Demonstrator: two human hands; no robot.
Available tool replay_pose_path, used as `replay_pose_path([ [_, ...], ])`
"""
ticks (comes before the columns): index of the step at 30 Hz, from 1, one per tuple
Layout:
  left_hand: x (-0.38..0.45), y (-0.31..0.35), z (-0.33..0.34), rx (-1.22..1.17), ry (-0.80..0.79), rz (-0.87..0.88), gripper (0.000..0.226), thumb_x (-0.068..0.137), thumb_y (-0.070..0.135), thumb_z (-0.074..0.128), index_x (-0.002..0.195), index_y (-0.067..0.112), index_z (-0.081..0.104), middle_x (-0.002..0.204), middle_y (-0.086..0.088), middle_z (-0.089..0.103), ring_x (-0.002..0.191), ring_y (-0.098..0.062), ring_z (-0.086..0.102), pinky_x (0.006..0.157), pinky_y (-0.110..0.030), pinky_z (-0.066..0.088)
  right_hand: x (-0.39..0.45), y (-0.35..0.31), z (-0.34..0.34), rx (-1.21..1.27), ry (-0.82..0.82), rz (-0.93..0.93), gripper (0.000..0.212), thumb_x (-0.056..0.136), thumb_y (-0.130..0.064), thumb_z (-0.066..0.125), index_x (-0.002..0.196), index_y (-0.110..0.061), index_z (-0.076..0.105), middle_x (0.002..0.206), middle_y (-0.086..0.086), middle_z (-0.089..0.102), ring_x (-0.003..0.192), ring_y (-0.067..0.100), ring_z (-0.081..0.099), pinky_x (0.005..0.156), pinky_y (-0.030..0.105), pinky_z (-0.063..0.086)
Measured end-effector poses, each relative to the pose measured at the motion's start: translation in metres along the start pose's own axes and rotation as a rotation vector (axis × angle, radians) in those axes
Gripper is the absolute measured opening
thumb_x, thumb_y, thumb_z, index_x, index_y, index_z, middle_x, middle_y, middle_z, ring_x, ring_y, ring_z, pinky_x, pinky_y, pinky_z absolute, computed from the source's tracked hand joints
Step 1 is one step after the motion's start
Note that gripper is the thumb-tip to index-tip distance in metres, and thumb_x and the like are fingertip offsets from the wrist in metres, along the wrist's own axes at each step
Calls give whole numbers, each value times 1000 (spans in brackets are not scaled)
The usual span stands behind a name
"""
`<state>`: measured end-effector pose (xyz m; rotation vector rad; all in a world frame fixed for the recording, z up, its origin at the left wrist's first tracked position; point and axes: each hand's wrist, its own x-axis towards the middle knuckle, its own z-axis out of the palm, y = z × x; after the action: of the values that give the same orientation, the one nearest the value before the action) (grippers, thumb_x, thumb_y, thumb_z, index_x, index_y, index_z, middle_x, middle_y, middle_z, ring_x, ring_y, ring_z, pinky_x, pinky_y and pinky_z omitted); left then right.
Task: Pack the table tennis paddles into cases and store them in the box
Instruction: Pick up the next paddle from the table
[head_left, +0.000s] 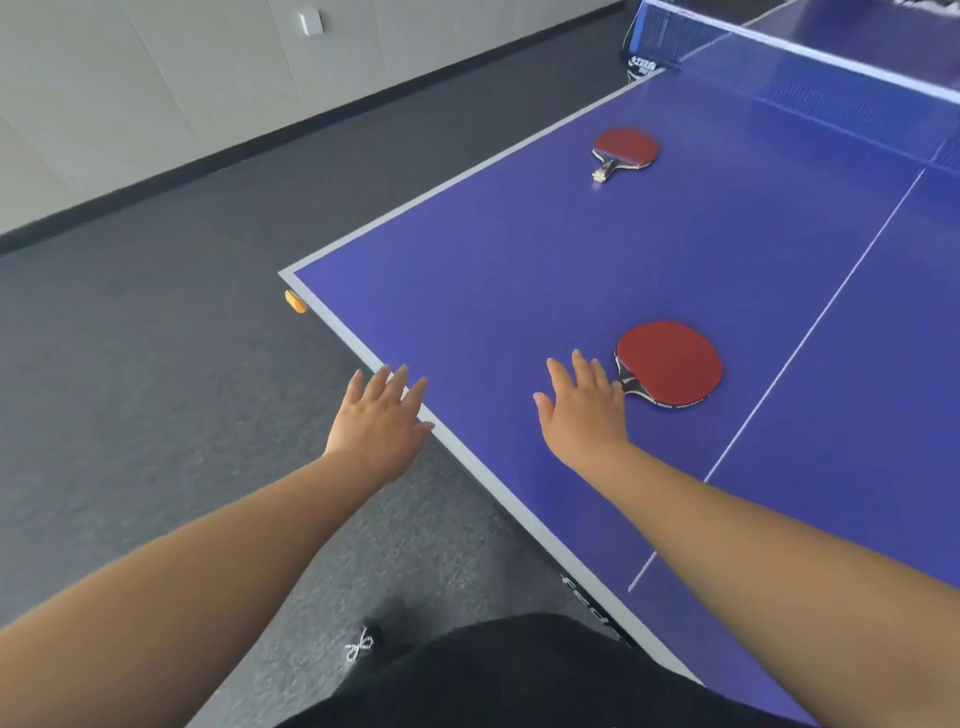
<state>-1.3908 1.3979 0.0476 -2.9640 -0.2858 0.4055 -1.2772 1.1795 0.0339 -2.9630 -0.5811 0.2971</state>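
Two red-faced paddles lie flat on the blue table tennis table (519, 249). The near paddle (672, 364) rests close to the front edge, its handle pointing left and hidden under my right hand (582, 410), which hovers over it with fingers spread and holds nothing. The far paddle (626, 148) lies farther back, its pale short handle pointing toward me. My left hand (376, 421) is open, fingers apart, above the table's grey front edge near the corner. No case or box is in view.
The table's grey border (363, 353) runs diagonally; its near corner sits at the left with an orange guard (296, 301) below. A white centre line (810, 332) crosses the top. The net (779, 62) stands at the far end. Grey carpet and a wall lie to the left.
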Motion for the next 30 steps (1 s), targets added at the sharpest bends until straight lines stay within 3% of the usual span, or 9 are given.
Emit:
replay_pose_path([
  [10, 129, -103, -12, 97, 10, 271, 63, 103, 51, 16, 157, 23, -2, 164, -4, -2, 151, -26, -6, 122, -48, -3, 67, -51, 8, 86, 27, 423, 59, 102, -46, 31, 154, -23, 16, 162, 11, 7, 148, 32, 10, 117, 52, 15],
  [14, 171, -123, -13, 75, 5, 320, 63, 103, 51, 18, 157, 24, 0, 164, -3, 1, 151, -24, -2, 122, -46, 0, 72, -60, 10, 188, 69, 613, 61, 101, -45, 37, 153, -23, 17, 161, 11, 11, 147, 31, 15, 115, 50, 24],
  [21, 215, -87, -18, -25, 20, 485, 62, 103, 49, 24, 157, 24, 6, 164, -2, 8, 151, -22, 8, 122, -41, 8, 66, -44, 16, 322, 161, 846, 65, 98, -41, 48, 152, -18, 21, 155, 9, 24, 135, 32, 33, 104, 47, 37],
  [26, 245, -44, -21, -34, 11, 591, 61, 103, 48, 26, 157, 24, 8, 164, -3, 9, 150, -22, 10, 122, -40, 10, 78, -18, 25, 409, 183, 1007, 64, 95, -42, 54, 146, -14, 28, 133, 12, 41, 121, 32, 45, 92, 44, 44],
  [30, 278, -12, -18, -35, -37, 626, 63, 103, 50, 26, 157, 25, 7, 164, -3, 8, 150, -22, 9, 122, -39, 10, 93, 10, 36, 501, 171, 1131, 58, 93, -44, 58, 130, -5, 39, 120, 16, 46, 107, 35, 58, 85, 44, 52],
])
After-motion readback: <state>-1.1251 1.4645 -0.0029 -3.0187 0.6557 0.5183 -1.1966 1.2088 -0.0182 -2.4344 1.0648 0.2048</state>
